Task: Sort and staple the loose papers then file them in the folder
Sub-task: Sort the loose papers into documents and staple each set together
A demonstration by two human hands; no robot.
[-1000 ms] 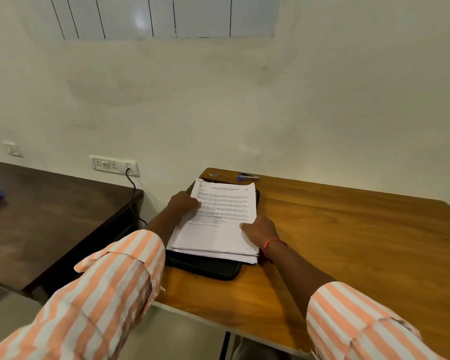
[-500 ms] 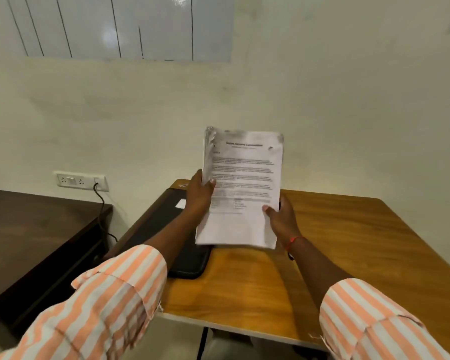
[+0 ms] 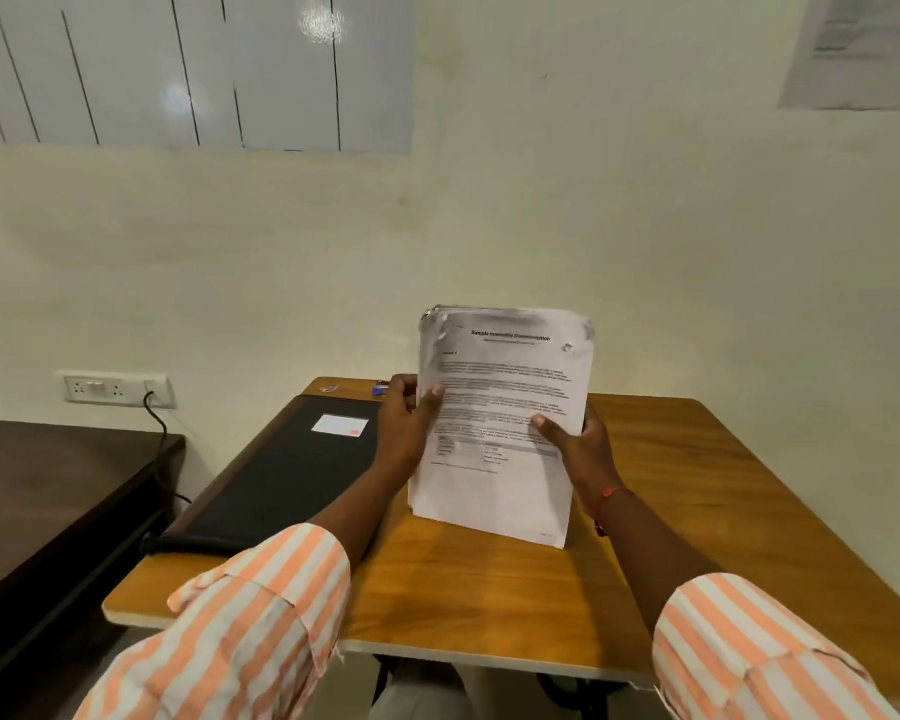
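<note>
A stack of printed white papers (image 3: 494, 491) stands upright with its lower edge on the wooden table (image 3: 489, 600). My left hand (image 3: 404, 426) grips the stack's left edge, thumb across the front page. My right hand (image 3: 575, 449) grips the right edge, thumb on the text. A closed black folder (image 3: 276, 480) with a white label lies flat on the table's left part, beside the stack. A small blue stapler (image 3: 381, 389) sits at the table's far edge, partly hidden behind my left hand.
A small metal object (image 3: 328, 388) lies near the table's far left corner. A dark wooden table (image 3: 48, 491) stands to the left, with a wall socket (image 3: 115, 389) and black cable above it. The wall runs right behind the table.
Both hands lifted the paper stack off the black folder, stood it upright, then lowered it until its bottom edge met the wooden table to the folder's right.
</note>
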